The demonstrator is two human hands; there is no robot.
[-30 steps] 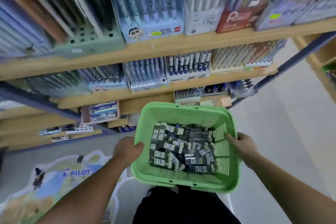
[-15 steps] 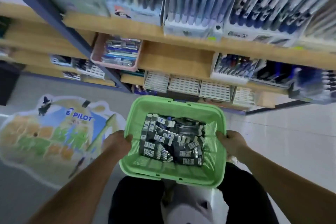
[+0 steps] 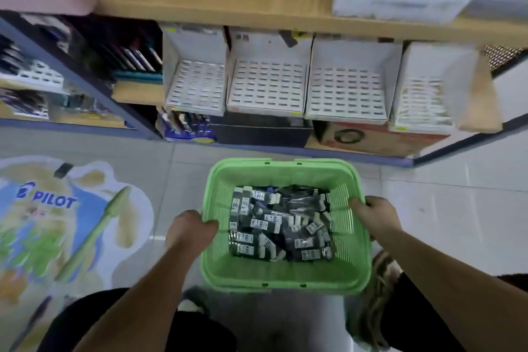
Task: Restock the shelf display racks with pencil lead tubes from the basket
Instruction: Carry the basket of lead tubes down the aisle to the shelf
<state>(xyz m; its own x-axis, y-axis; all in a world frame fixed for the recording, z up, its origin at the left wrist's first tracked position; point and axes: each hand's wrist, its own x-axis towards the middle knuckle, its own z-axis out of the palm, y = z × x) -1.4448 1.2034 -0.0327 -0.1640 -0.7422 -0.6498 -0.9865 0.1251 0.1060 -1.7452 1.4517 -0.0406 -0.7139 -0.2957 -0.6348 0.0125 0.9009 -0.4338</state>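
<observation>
Compared with half a second earlier, the head view had dipped and closed in on the bottom shelf. The four white slotted display racks (image 3: 267, 86) now filled the middle instead of sitting small above the basket. The grip hadn't changed.

The green plastic mesh basket (image 3: 283, 177) was held low, just in front of the racks. The left hand (image 3: 190, 227) was curled over its left rim and the right hand (image 3: 377, 216) over its right, I'd guess to keep the load level.

The small dark pencil lead tubes with white labels (image 3: 274, 226) all lay heaped in the basket's bottom. The racks looked unfilled, though the far-right one was too blurry to call.

A light wooden shelf board (image 3: 257, 3) overhung the racks and could crowd a reach in. A brown cardboard box (image 3: 371, 137) sat under them, and a PILOT floor sticker (image 3: 54, 203) lay off left.
</observation>
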